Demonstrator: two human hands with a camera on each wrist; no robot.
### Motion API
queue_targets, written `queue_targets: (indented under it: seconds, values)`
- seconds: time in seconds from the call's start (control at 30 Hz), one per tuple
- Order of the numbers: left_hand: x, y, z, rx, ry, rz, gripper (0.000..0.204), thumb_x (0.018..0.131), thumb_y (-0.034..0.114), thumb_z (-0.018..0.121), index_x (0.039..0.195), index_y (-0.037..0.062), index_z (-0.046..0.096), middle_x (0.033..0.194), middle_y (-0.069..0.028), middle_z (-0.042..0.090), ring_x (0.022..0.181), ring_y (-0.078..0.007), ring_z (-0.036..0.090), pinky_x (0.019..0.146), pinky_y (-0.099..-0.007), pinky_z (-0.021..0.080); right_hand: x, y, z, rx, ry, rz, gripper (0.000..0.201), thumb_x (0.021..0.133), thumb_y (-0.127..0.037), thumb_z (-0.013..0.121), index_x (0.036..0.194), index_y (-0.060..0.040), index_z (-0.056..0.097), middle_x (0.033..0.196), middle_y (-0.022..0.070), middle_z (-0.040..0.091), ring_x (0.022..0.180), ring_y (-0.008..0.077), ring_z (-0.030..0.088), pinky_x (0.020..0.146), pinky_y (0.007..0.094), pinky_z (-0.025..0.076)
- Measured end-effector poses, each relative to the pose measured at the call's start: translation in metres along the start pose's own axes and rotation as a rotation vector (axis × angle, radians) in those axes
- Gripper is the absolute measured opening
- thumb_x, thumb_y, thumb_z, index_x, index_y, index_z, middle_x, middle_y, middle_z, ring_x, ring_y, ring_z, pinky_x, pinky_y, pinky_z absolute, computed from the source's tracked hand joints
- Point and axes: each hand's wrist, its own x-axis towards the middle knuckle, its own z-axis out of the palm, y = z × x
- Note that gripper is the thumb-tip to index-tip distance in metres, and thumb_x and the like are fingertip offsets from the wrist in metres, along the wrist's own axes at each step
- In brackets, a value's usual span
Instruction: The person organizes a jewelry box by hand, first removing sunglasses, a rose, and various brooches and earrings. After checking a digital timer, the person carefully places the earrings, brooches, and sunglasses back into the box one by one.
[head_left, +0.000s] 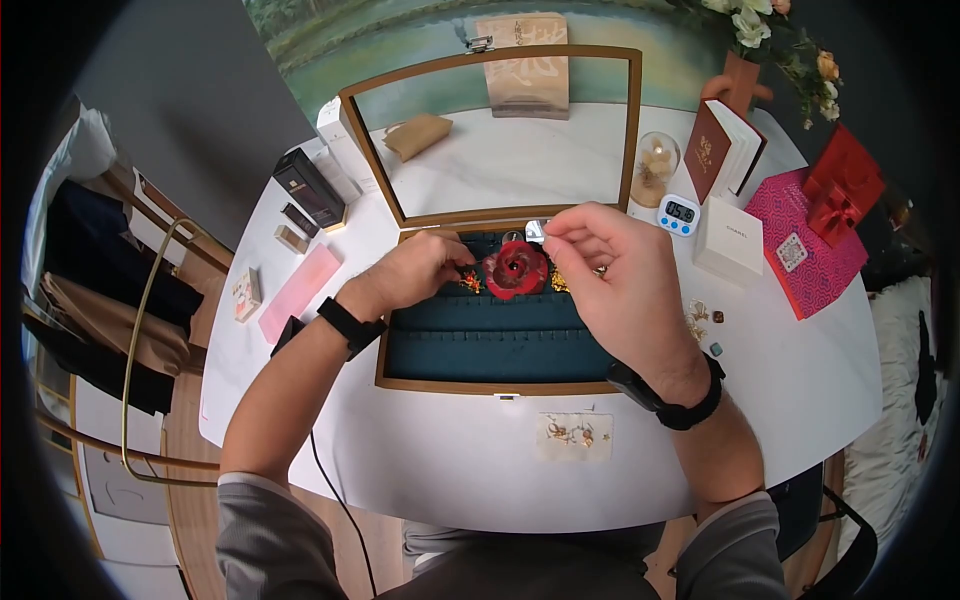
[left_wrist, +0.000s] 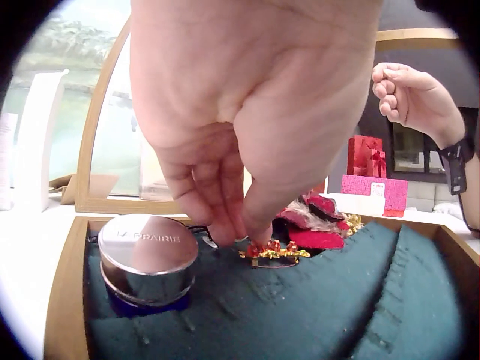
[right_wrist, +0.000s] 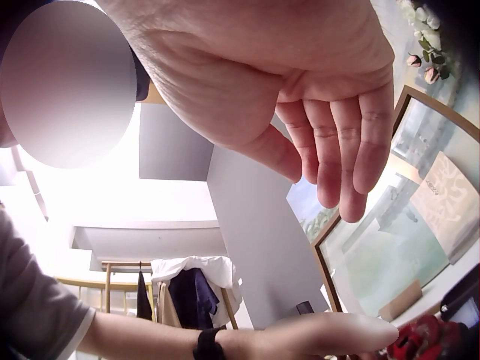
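Note:
My left hand reaches down into the back of a wooden box lined in dark green. In the left wrist view its thumb and fingertips pinch at a gold ornament with red beads. Beside it lies a red flower ornament, partly hidden behind the ornament and hand in the left wrist view. A silver-lidded jar stands in the box near that hand. My right hand is raised over the box's right side, thumb against fingertips, pinching what looks like a small shiny silver piece.
The box's glass lid stands raised at the back. Right of the box are loose jewellery, a white box and a timer. A card with jewellery lies in front; a pink case is at left.

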Motion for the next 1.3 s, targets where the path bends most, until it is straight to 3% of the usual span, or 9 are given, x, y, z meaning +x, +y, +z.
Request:
queue_targets:
  seconds: [0.43,0.63,0.77,0.9,1.0,1.03,1.1,1.2,1.3]
  values:
    - [-0.017,0.012,-0.009,0.166,0.072,-0.019,0.025,0.093,-0.005,0.071,0.115,0.0008,0.079,0.109,-0.0168,0.077,0.103,-0.0376,0.074,0.092,-0.0435,0.060,0.000,-0.003,-0.001,-0.070,0.004,-0.032,0.006,0.097,-0.003,0.075,0.100,0.0017,0.073,0.085,0.0156,0.079,0.079,0.0260,0.081,0.070,0.0322,0.062]
    - [-0.038,0.037,-0.005,0.193,0.284,-0.062,0.017,0.090,0.000,0.075,0.106,0.0021,0.078,0.099,-0.0159,0.075,0.096,-0.0389,0.073,0.085,-0.0455,0.060,-0.001,-0.011,-0.006,-0.153,0.066,-0.117,0.005,0.096,-0.002,0.075,0.100,0.0014,0.073,0.086,0.0146,0.079,0.077,0.0247,0.080,0.069,0.0321,0.061]
    - [-0.052,0.088,0.020,0.068,0.202,0.191,0.007,0.086,0.004,0.077,0.093,0.0045,0.075,0.088,-0.0130,0.071,0.087,-0.0360,0.071,0.080,-0.0468,0.057,0.001,-0.032,-0.030,-0.298,0.213,-0.270,0.008,0.096,-0.001,0.077,0.103,0.0008,0.074,0.087,0.0125,0.077,0.074,0.0208,0.076,0.067,0.0282,0.057]
    - [-0.064,0.135,0.035,0.085,0.102,0.317,0.006,0.086,0.007,0.077,0.085,0.0056,0.071,0.082,-0.0097,0.067,0.081,-0.0315,0.069,0.073,-0.0441,0.054,-0.008,-0.051,-0.066,-0.426,0.301,-0.155,0.013,0.094,0.001,0.077,0.107,0.0001,0.075,0.086,0.0095,0.071,0.072,0.0190,0.068,0.064,0.0273,0.049]
    - [-0.064,0.146,0.034,-0.017,0.075,0.352,0.007,0.082,0.006,0.076,0.082,0.0048,0.069,0.080,-0.0098,0.066,0.080,-0.0315,0.068,0.073,-0.0441,0.054,-0.020,-0.024,-0.097,-0.790,0.094,-0.135,0.016,0.089,0.003,0.075,0.105,-0.0021,0.074,0.090,0.0127,0.067,0.087,0.0329,0.068,0.076,0.0411,0.054]
    - [-0.064,0.148,0.031,-0.046,0.083,0.373,0.007,0.082,0.006,0.076,0.082,0.0048,0.069,0.080,-0.0098,0.066,0.080,-0.0315,0.068,0.073,-0.0441,0.054,-0.030,-0.010,-0.108,-0.823,0.084,-0.125,0.016,0.089,0.003,0.075,0.105,-0.0021,0.074,0.090,0.0127,0.067,0.087,0.0329,0.068,0.076,0.0411,0.054]
    - [-0.060,0.148,0.024,-0.012,0.043,0.309,0.008,0.078,0.004,0.073,0.078,0.0042,0.065,0.078,-0.0099,0.064,0.079,-0.0316,0.067,0.073,-0.0440,0.054,-0.045,0.017,-0.133,-0.924,-0.166,0.051,0.017,0.088,0.003,0.075,0.104,-0.0018,0.075,0.095,0.0158,0.069,0.092,0.0385,0.069,0.081,0.0473,0.056]
    - [-0.062,0.148,0.027,-0.034,0.041,0.292,0.009,0.075,0.003,0.071,0.076,0.0045,0.062,0.078,-0.0102,0.064,0.079,-0.0323,0.067,0.073,-0.0446,0.053,-0.070,0.042,-0.163,-0.961,-0.307,0.281,0.019,0.086,0.002,0.076,0.105,-0.0023,0.076,0.100,0.0170,0.071,0.097,0.0396,0.070,0.086,0.0486,0.057]
    - [-0.064,0.143,0.030,-0.037,0.025,0.310,0.009,0.077,0.003,0.073,0.078,0.0047,0.064,0.079,-0.0101,0.064,0.080,-0.0326,0.067,0.074,-0.0445,0.053,-0.085,0.052,-0.177,-0.967,-0.391,0.326,0.018,0.086,0.000,0.077,0.104,-0.0021,0.077,0.103,0.0179,0.073,0.101,0.0396,0.071,0.088,0.0472,0.058]
